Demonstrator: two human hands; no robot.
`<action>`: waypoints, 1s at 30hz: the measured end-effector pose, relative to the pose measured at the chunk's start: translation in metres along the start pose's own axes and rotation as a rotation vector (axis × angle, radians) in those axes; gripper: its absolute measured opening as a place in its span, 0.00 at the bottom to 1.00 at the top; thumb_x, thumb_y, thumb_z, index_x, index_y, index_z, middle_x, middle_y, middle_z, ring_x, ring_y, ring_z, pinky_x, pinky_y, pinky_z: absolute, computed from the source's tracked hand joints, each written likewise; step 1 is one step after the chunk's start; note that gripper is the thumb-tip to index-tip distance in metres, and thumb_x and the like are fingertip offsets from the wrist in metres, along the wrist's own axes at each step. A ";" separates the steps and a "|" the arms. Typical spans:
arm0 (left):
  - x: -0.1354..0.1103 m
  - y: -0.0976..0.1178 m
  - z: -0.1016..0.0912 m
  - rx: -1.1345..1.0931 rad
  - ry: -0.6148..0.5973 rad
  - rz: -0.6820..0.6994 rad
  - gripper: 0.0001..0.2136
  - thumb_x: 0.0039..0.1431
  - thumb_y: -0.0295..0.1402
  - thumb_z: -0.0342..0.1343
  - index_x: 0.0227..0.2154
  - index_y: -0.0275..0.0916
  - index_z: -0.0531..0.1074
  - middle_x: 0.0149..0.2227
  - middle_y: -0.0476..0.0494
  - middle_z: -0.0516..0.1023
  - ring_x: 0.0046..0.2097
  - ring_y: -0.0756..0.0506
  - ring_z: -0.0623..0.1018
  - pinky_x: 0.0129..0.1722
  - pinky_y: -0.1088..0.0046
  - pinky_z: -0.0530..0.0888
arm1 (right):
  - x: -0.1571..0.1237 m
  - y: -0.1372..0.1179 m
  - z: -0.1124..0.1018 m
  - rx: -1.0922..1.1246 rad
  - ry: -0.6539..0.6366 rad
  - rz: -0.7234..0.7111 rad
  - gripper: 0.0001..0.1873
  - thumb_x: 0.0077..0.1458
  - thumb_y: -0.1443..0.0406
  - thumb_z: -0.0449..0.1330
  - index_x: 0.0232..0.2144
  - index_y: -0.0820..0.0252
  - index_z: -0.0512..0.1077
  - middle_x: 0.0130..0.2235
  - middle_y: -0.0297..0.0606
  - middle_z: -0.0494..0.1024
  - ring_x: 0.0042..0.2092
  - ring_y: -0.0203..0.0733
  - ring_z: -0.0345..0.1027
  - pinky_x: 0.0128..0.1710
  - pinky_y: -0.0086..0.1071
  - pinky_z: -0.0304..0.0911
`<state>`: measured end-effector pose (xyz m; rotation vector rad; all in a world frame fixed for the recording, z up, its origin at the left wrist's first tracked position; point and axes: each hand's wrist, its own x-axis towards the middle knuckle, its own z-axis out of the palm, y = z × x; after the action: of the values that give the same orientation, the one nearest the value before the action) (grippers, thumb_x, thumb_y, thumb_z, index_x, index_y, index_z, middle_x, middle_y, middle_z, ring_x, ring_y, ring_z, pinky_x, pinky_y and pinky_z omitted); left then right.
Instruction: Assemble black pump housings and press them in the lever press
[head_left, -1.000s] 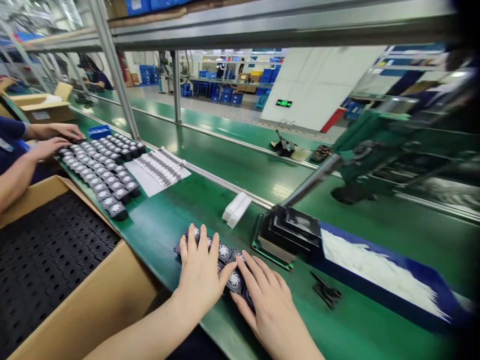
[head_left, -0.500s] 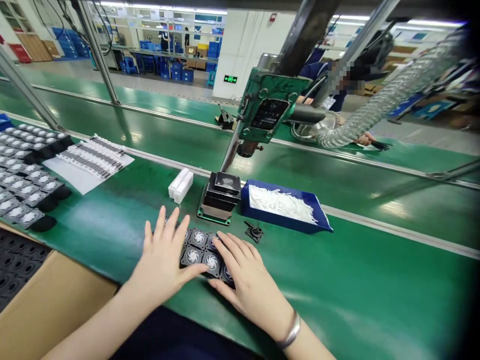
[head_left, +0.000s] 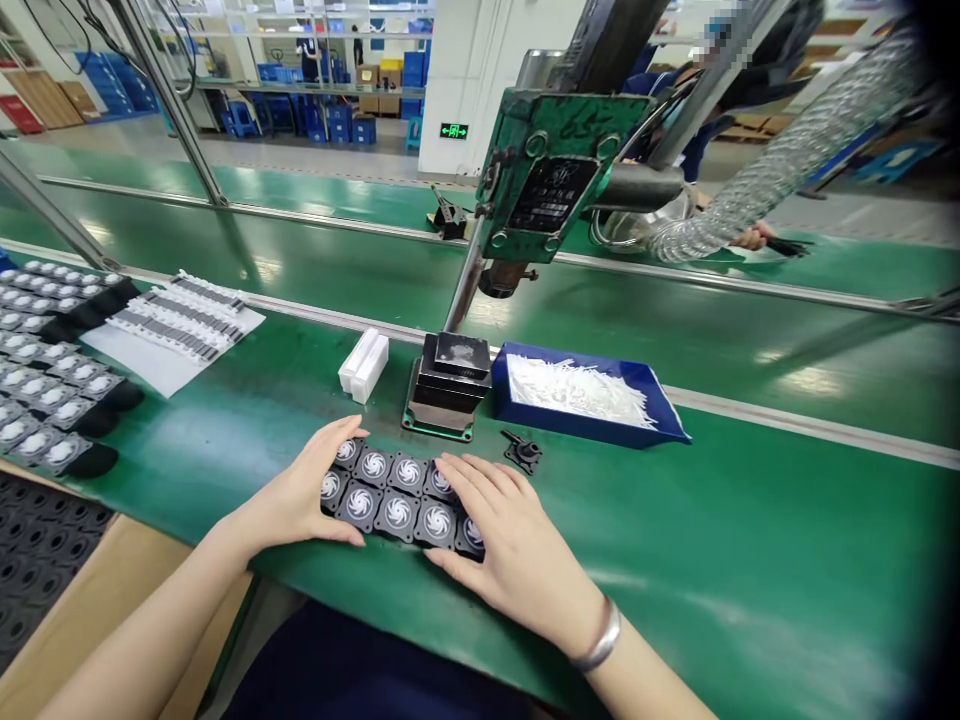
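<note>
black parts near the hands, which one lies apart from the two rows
The loose black part in front of the blue tray, beyond the right hand. It shows no white swirl, while the white-swirled parts sit packed together.

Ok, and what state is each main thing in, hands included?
Black parts with white swirls, butted together in two rows
Left hand, cupped around their left end
Right hand, over their right end
Small black part, lying apart from the hands
Blue bin, open, holding white strips
Press head, clear of the black block
Cardboard box, open, holding black pieces
Exit sign, lit
</note>
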<state>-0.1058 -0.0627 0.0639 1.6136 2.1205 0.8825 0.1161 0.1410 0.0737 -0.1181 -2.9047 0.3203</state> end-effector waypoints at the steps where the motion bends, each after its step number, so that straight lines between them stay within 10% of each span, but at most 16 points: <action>1: 0.000 -0.001 0.001 -0.016 0.002 -0.006 0.57 0.43 0.49 0.72 0.69 0.47 0.39 0.65 0.32 0.60 0.67 0.31 0.59 0.65 0.45 0.61 | 0.000 0.001 0.000 0.004 -0.002 0.000 0.39 0.59 0.48 0.58 0.65 0.61 0.59 0.63 0.48 0.66 0.63 0.53 0.59 0.62 0.50 0.54; 30: 0.011 0.025 0.001 0.423 -0.107 0.162 0.51 0.49 0.51 0.68 0.68 0.41 0.44 0.66 0.35 0.63 0.69 0.31 0.55 0.65 0.40 0.59 | -0.003 0.002 -0.009 0.092 0.015 -0.002 0.48 0.52 0.40 0.60 0.64 0.64 0.57 0.62 0.49 0.67 0.62 0.58 0.58 0.61 0.54 0.58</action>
<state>-0.0897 -0.0481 0.0804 2.0089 2.2288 0.3904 0.1212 0.1449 0.0815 -0.1016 -2.8689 0.4496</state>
